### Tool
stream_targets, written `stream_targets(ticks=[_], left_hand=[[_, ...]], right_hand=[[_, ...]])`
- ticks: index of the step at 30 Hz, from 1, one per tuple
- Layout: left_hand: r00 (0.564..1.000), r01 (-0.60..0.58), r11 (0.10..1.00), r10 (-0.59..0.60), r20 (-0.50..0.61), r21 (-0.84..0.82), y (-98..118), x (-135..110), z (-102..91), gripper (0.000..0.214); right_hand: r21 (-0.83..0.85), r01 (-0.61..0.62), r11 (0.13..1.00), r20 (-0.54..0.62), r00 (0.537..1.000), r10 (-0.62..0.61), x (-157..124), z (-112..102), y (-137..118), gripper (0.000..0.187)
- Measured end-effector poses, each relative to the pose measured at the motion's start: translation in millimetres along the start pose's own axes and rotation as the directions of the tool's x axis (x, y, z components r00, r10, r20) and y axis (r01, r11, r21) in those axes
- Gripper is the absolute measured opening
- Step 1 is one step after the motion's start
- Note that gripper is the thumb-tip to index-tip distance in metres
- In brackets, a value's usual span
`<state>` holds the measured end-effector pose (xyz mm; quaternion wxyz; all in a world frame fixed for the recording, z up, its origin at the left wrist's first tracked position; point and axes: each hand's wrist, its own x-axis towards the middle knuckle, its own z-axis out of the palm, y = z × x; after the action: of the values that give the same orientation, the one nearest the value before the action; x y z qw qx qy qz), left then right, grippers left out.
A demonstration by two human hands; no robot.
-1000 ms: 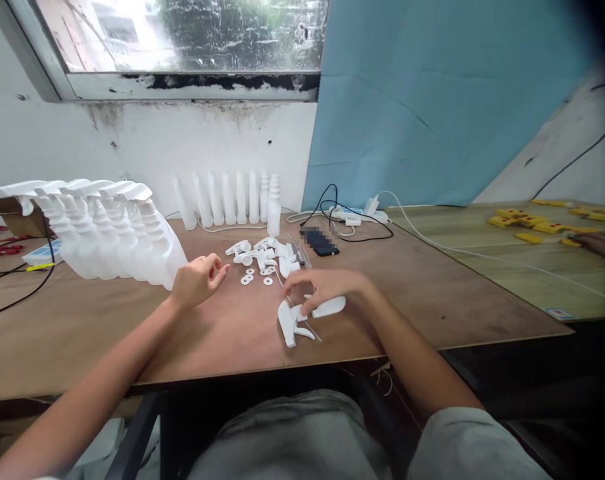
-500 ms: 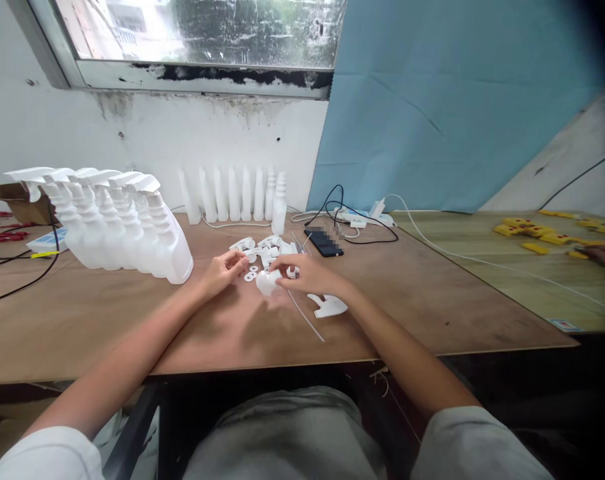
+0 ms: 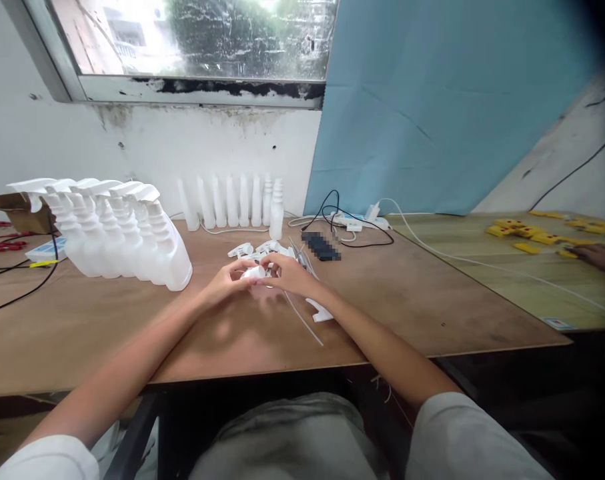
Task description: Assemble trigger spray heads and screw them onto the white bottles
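Observation:
Both of my hands meet over the middle of the table around a small white plastic cap (image 3: 255, 272). My left hand (image 3: 228, 280) has its fingers closed on the cap's left side. From the other side, my right hand (image 3: 288, 273) grips it with thumb and fingertips. The fingers partly hide the cap. White spray trigger parts (image 3: 242, 251) lie heaped just behind my hands. A thin white tube (image 3: 305, 322) lies in front of my right hand, and a white trigger shroud (image 3: 319, 311) sits partly behind my right forearm.
Several nested white spray-bottle shells (image 3: 167, 250) stand at the left. A row of white bottles (image 3: 245, 203) lines the wall. A dark phone (image 3: 321, 246), cables and a power strip (image 3: 359, 221) lie behind right. Another person's hand (image 3: 599, 257) is near yellow parts (image 3: 515, 229).
My left hand has moved right and forward to meet my right hand at the white cap. The cap has shifted slightly left and up, and its round end now shows between both hands.

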<state>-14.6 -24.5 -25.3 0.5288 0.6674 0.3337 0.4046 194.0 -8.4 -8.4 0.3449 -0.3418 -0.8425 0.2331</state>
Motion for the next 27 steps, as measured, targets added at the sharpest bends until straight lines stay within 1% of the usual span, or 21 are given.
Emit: stream_targets(ticks=[2, 4, 6, 7, 8, 9, 11, 13, 14, 16, 19, 20, 22, 25, 27], left_hand=[[1.000, 0.008, 0.999, -0.007, 0.015, -0.052, -2, 1, 1.4, 0.035], [1.000, 0.027, 0.993, -0.026, 0.013, -0.117, -3, 2, 2.2, 0.035], [0.999, 0.052, 0.977, -0.053, 0.000, -0.206, -4, 2, 1.5, 0.036], [0.998, 0.060, 0.965, -0.063, -0.004, -0.256, -5, 3, 0.5, 0.035], [0.997, 0.066, 0.950, -0.071, -0.004, -0.304, -5, 3, -0.7, 0.034], [0.997, 0.072, 0.937, -0.076, 0.002, -0.342, -5, 3, -2.2, 0.033], [0.997, 0.080, 0.920, -0.081, 0.014, -0.384, -5, 3, -5.2, 0.032], [0.997, 0.072, 0.911, -0.078, 0.002, -0.406, -5, 3, -7.3, 0.031], [0.997, 0.065, 0.906, -0.076, -0.008, -0.418, -4, 3, -7.8, 0.031], [0.996, 0.065, 0.892, -0.085, -0.025, -0.447, -3, 2, -8.0, 0.033], [0.991, 0.102, 0.876, -0.129, -0.026, -0.471, -2, 2, -6.5, 0.043], [0.991, 0.103, 0.881, -0.132, -0.032, -0.461, -2, 2, -5.8, 0.044], [0.992, 0.079, 0.907, -0.111, -0.052, -0.413, -3, 1, -3.9, 0.042], [0.996, 0.065, 0.939, -0.083, -0.039, -0.337, -5, 0, 0.0, 0.041], [0.997, 0.078, 0.947, -0.082, -0.001, -0.312, -5, -1, 3.1, 0.040]], right_hand=[[-0.032, -0.002, 0.999, 0.035, 0.999, 0.003, -2, -2, 2, 0.021], [-0.039, 0.009, 0.999, 0.049, 0.999, -0.007, -4, -3, 6, 0.026], [-0.066, 0.006, 0.998, 0.005, 1.000, -0.006, -5, -3, 12, 0.032], [-0.090, -0.003, 0.996, -0.024, 1.000, 0.001, -6, -3, 16, 0.031], [-0.116, -0.020, 0.993, -0.037, 0.999, 0.015, -6, -3, 19, 0.027], [-0.144, -0.039, 0.989, -0.025, 0.999, 0.036, -6, -2, 23, 0.022], [-0.218, -0.055, 0.974, 0.060, 0.996, 0.070, -5, -2, 28, 0.014], [-0.318, -0.020, 0.948, 0.153, 0.986, 0.072, -6, -2, 28, 0.011], [-0.369, 0.005, 0.929, 0.182, 0.981, 0.067, -6, -2, 27, 0.010], [-0.445, 0.055, 0.894, 0.216, 0.975, 0.047, -7, -2, 23, 0.009], [-0.486, 0.130, 0.864, 0.242, 0.970, -0.010, -7, -2, 19, 0.011], [-0.485, 0.148, 0.862, 0.227, 0.973, -0.039, -7, -1, 19, 0.012], [-0.468, 0.138, 0.873, 0.142, 0.987, -0.080, -5, 0, 19, 0.018], [-0.404, 0.072, 0.912, -0.037, 0.995, -0.095, -3, -1, 18, 0.020], [-0.317, 0.067, 0.946, -0.155, 0.980, -0.121, -3, -4, 15, 0.019]])
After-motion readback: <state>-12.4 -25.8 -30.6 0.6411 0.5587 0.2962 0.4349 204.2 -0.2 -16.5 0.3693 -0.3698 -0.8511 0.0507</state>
